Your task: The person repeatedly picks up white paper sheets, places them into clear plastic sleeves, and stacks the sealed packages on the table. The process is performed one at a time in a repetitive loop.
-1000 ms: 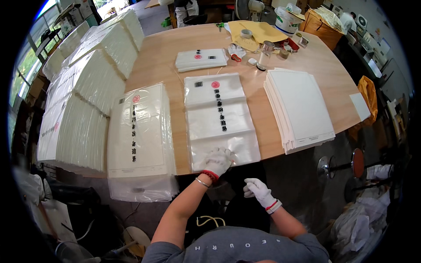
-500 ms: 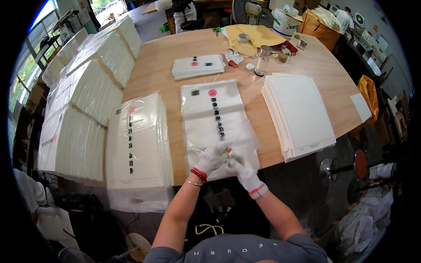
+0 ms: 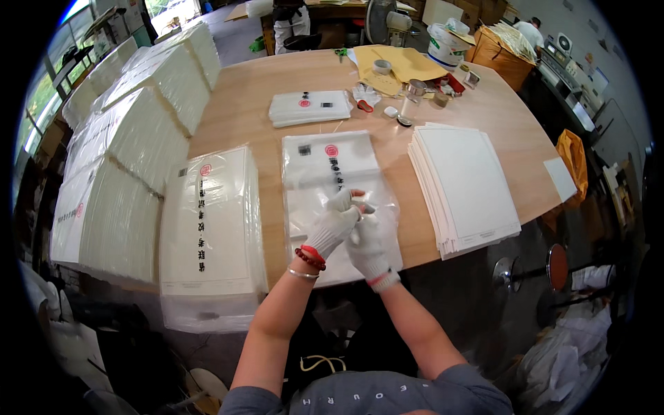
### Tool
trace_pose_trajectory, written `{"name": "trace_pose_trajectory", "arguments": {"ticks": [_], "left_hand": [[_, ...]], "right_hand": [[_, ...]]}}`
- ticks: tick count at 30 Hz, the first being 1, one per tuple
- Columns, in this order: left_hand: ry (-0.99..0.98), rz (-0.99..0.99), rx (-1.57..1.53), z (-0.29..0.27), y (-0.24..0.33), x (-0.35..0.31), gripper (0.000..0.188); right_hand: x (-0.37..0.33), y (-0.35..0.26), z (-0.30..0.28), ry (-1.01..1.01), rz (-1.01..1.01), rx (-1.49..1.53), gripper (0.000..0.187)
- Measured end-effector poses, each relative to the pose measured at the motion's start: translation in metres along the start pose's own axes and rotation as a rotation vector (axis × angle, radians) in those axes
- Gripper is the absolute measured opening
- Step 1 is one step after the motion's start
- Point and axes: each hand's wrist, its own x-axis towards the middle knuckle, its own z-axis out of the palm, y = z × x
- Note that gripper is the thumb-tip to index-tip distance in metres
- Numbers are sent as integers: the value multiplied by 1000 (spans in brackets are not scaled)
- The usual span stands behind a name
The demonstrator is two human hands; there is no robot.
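My left hand [image 3: 336, 223], in a white knit glove with some bare fingertips showing, is held over a clear plastic bag [image 3: 297, 200] with black print and a red round mark. Its fingers are curled in. Against it, my right hand [image 3: 369, 242], also gloved, has its fingers bent and pressed together near the left fingertips. What either hand holds, if anything, is too small and blurred to make out. To the left lies a stack of bagged white sheets [image 3: 228, 235]. A stack of loose white paper [image 3: 470, 187] is on the right.
Tall stacks of plastic-wrapped paper [image 3: 124, 194] line the table's left side. Farther back lie folded plastic bags [image 3: 311, 114], a spare glove [image 3: 366, 93], a glass jar [image 3: 409, 109], a tape roll [image 3: 382, 66] and yellow paper [image 3: 415, 66]. A round stool [image 3: 557, 267] stands at the right.
Both hands have moved away from the table's near edge, farther over the bag, and stay close together. The view has shifted slightly.
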Motion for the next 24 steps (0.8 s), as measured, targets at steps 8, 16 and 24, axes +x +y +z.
{"name": "trace_pose_trajectory", "arguments": {"ticks": [8,16,24], "left_hand": [[90,275,661,9,12,-51,47],[430,782,1002,12,17,-109,51],[-191,516,557,82,-10,-139,17]], "right_hand": [[-53,-15,-45,-398,220,525,22],[-38,70,-222,-107,41,-651,64],[-14,80,-254,-4,-37,-595,18]]}}
